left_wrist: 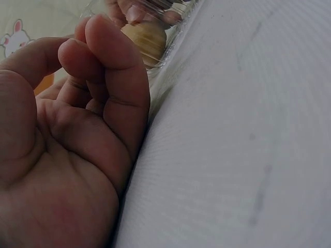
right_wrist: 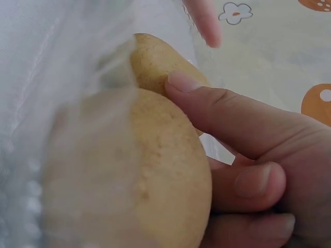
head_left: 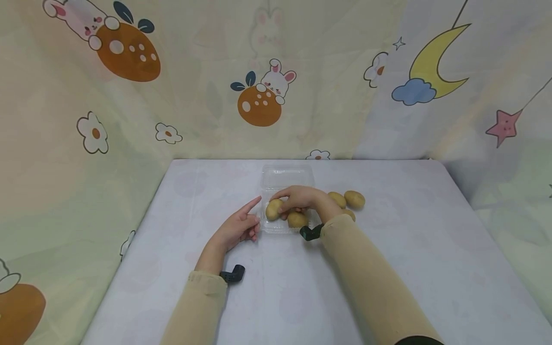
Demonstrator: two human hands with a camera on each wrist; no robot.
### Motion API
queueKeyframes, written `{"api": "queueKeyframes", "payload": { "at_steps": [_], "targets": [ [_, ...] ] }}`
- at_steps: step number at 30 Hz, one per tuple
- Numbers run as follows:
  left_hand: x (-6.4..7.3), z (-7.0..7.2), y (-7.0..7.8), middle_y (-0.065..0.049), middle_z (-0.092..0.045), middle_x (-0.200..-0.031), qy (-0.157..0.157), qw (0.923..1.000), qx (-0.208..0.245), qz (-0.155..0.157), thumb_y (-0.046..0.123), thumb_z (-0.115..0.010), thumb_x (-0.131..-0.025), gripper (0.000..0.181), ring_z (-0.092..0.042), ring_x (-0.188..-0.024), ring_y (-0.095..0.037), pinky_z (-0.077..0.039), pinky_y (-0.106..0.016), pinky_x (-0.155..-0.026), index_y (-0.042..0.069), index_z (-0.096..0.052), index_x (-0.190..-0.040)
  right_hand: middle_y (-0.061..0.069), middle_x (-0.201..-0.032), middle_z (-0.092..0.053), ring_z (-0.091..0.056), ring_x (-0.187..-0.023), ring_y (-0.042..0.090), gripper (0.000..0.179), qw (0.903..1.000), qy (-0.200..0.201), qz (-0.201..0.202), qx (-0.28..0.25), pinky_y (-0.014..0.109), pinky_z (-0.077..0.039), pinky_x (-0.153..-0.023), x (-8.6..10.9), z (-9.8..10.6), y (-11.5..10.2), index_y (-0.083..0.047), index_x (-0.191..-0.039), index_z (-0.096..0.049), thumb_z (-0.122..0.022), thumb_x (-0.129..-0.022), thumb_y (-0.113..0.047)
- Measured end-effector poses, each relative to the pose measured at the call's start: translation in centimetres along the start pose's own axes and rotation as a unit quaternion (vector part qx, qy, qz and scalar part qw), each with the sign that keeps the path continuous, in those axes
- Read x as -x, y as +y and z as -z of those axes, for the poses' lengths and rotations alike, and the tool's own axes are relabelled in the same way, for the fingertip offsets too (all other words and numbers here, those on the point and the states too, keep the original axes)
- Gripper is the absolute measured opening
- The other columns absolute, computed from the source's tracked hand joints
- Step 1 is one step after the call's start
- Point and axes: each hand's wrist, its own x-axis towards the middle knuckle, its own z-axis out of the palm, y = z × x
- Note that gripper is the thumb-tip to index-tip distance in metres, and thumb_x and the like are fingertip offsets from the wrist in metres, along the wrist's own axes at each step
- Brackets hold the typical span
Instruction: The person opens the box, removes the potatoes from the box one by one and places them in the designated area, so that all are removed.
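The work looks under way but short of its end: potatoes appear to be going into a clear box (head_left: 276,230) on the desk (head_left: 276,297), and its lid (head_left: 288,178) lies back at 12 o'clock. Taking the box's middle as the clock's centre, 1 potato (head_left: 297,220) sits inside at about 5 o'clock, clear of the fingers' pinch, and I judge it done. In the right wrist view it shows large and close, partly through the box's clear wall.

A 2nd potato, the held potato (head_left: 273,210), is at 9 o'clock within the box's outline. The right hand (head_left: 304,197), its arm coming in from 5 o'clock, pinches it with the thumb on the near side and a finger over the top. Whether its underside touches the box floor I cannot tell, so I count it as nearly placed, with the release not yet done.

The left hand (head_left: 236,229) holds nothing. It is near the box at 8 o'clock, index finger pointing to 1 o'clock and the other fingers loosely bent; whether the fingertip touches the rim is unclear.

Left over, it seems, are the 3 loose potatoes (head_left: 355,200) on the desk at 3 o'clock, partly behind the right arm. If the box is to be closed, the lid is left too.
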Motion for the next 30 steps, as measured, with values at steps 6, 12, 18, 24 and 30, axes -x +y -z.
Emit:
{"api": "queueKeyframes", "payload": {
  "at_steps": [6, 12, 18, 24, 30],
  "targets": [
    [-0.1, 0.0, -0.2, -0.005, -0.057, -0.073, 0.003, 1.0000, 0.001, 0.000, 0.015, -0.059, -0.097, 0.064, -0.050, -0.061, -0.016, -0.054, -0.033, -0.062, 0.047, -0.037, -0.147, 0.007, -0.093, -0.076, -0.041, -0.049, 0.010, 0.039, 1.0000, -0.003, 0.003, -0.006, 0.021, -0.034, -0.048, 0.1, 0.0, -0.1, -0.036, -0.129, -0.062, -0.068, -0.092, -0.026],
    [0.0, 0.0, -0.1, -0.005, -0.057, -0.073, 0.001, 1.0000, -0.004, -0.004, 0.013, -0.057, -0.098, 0.065, -0.050, -0.061, -0.015, -0.054, -0.032, -0.062, 0.045, -0.033, -0.150, 0.005, -0.092, -0.076, -0.044, -0.055, 0.011, 0.040, 1.0000, 0.001, 0.007, -0.001, 0.022, -0.034, -0.050, -0.1, 0.0, 0.1, -0.037, -0.129, -0.061, -0.069, -0.091, -0.028],
    [0.0, 0.0, 0.0, -0.005, -0.057, -0.073, 0.000, 1.0000, -0.002, -0.005, 0.012, -0.056, -0.098, 0.066, -0.050, -0.061, -0.015, -0.054, -0.032, -0.062, 0.043, -0.032, -0.151, 0.002, -0.091, -0.076, -0.039, -0.050, 0.012, 0.040, 0.9994, 0.016, 0.024, 0.017, 0.024, -0.034, -0.048, -0.1, 0.2, 0.1, -0.040, -0.128, -0.060, -0.070, -0.090, -0.031],
    [0.0, -0.1, 0.1, -0.006, -0.058, -0.072, 0.000, 1.0000, -0.003, -0.002, 0.012, -0.056, -0.098, 0.068, -0.051, -0.060, -0.016, -0.054, -0.033, -0.062, 0.039, -0.029, -0.154, 0.000, -0.093, -0.077, -0.029, -0.046, 0.014, 0.044, 0.9986, 0.036, 0.036, 0.015, 0.025, -0.028, -0.046, 0.9, 1.0, -0.4, -0.042, -0.130, -0.058, -0.070, -0.090, -0.031],
    [0.1, -0.2, 0.2, -0.005, -0.058, -0.073, 0.000, 0.9999, -0.007, -0.008, 0.011, -0.055, -0.098, 0.067, -0.050, -0.060, -0.016, -0.054, -0.033, -0.062, 0.038, -0.028, -0.154, 0.004, -0.093, -0.076, -0.030, -0.047, 0.015, 0.042, 0.9971, 0.054, 0.053, 0.005, 0.025, -0.029, -0.047, 2.4, 1.8, -0.4, -0.043, -0.129, -0.059, -0.071, -0.090, -0.033]
  ]
}}
